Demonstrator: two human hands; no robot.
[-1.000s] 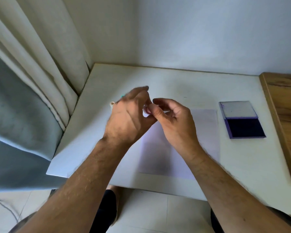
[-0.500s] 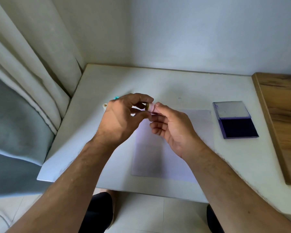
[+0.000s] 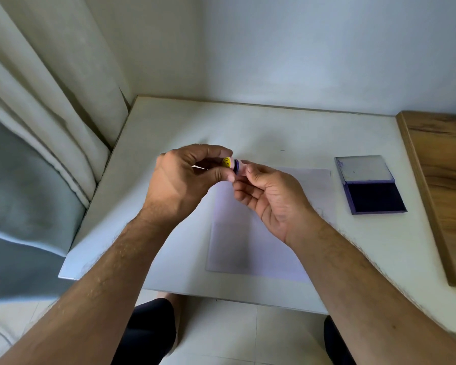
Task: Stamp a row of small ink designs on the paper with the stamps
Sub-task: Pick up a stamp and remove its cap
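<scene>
Stamp (image 3: 233, 166) body mostly hidden by fingers (image 3: 223, 177); design unreadable.

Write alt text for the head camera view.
Both hands, left hand and right hand, hold a small stamp with a yellow smiley end above blank paper on a white table. An open ink pad lies to the right.

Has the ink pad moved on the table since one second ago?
No. The ink pad lies open beside the right edge of the paper, just as before; only the camera shifted.
</scene>
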